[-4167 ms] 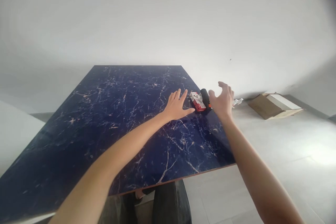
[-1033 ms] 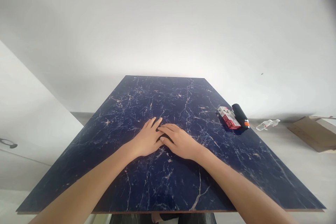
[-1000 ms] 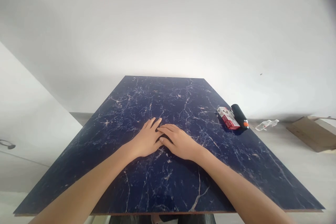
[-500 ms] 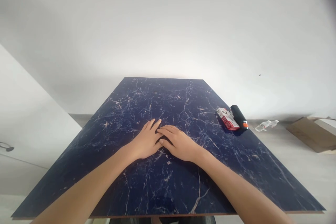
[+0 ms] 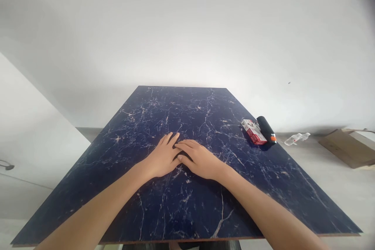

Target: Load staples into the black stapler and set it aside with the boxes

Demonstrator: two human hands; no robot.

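My left hand (image 5: pixel 164 157) lies palm down on the dark blue, white-veined tabletop (image 5: pixel 187 211), its fingers stretched out and slightly apart. Right beside it, my right hand (image 5: pixel 200 160) also rests palm down with its fingers extended. The fingertips and thumb of the right hand touch the left hand. Neither hand holds anything. Farther off, at the table's right edge, a red and white box (image 5: pixel 254 132) sits against a black cylindrical object (image 5: pixel 266 129) with an orange patch at its near end.
A clear plastic bottle (image 5: pixel 296 139) lies on the floor right of the table, with a cardboard box (image 5: pixel 345 148) farther right. A pale wall (image 5: pixel 187 27) stands behind the table. Part of a dark curved object (image 5: pixel 8 166) shows at the far left.
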